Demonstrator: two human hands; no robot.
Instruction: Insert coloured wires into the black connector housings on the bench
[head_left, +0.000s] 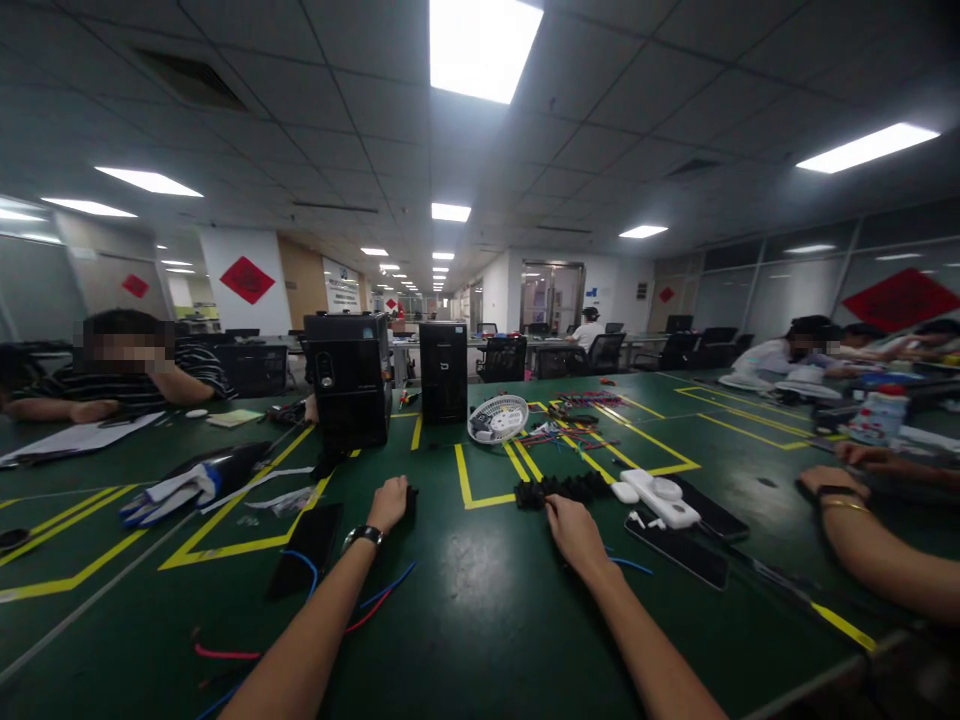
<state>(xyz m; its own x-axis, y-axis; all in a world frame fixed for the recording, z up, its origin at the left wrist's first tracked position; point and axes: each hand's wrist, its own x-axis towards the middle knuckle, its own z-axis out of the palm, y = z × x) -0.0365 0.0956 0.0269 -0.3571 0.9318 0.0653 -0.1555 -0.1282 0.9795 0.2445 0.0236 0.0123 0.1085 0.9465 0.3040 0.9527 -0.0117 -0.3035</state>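
Observation:
My left hand (390, 505), a watch on its wrist, has its fingers closed round a small black block (411, 502) just above the green tabletop. To the right, my right hand (568, 528) reaches the front edge of a row of small black blocks (585, 488). Its fingertips are pinched together there, and what lies between them is hidden. Blue and red wires (375, 600) lie under and beside my left forearm, near a dark flat phone-like slab (309, 545). Another blue wire (631, 565) shows beside my right wrist.
Two black computer-like towers (349, 385) (443, 372) stand behind. A white basket (498, 420) and colored wires (592, 425) lie beyond my right hand. White devices (660, 498) and a phone (679, 550) sit to the right, near another person's hand (832, 485). Gloves (176, 492) lie left.

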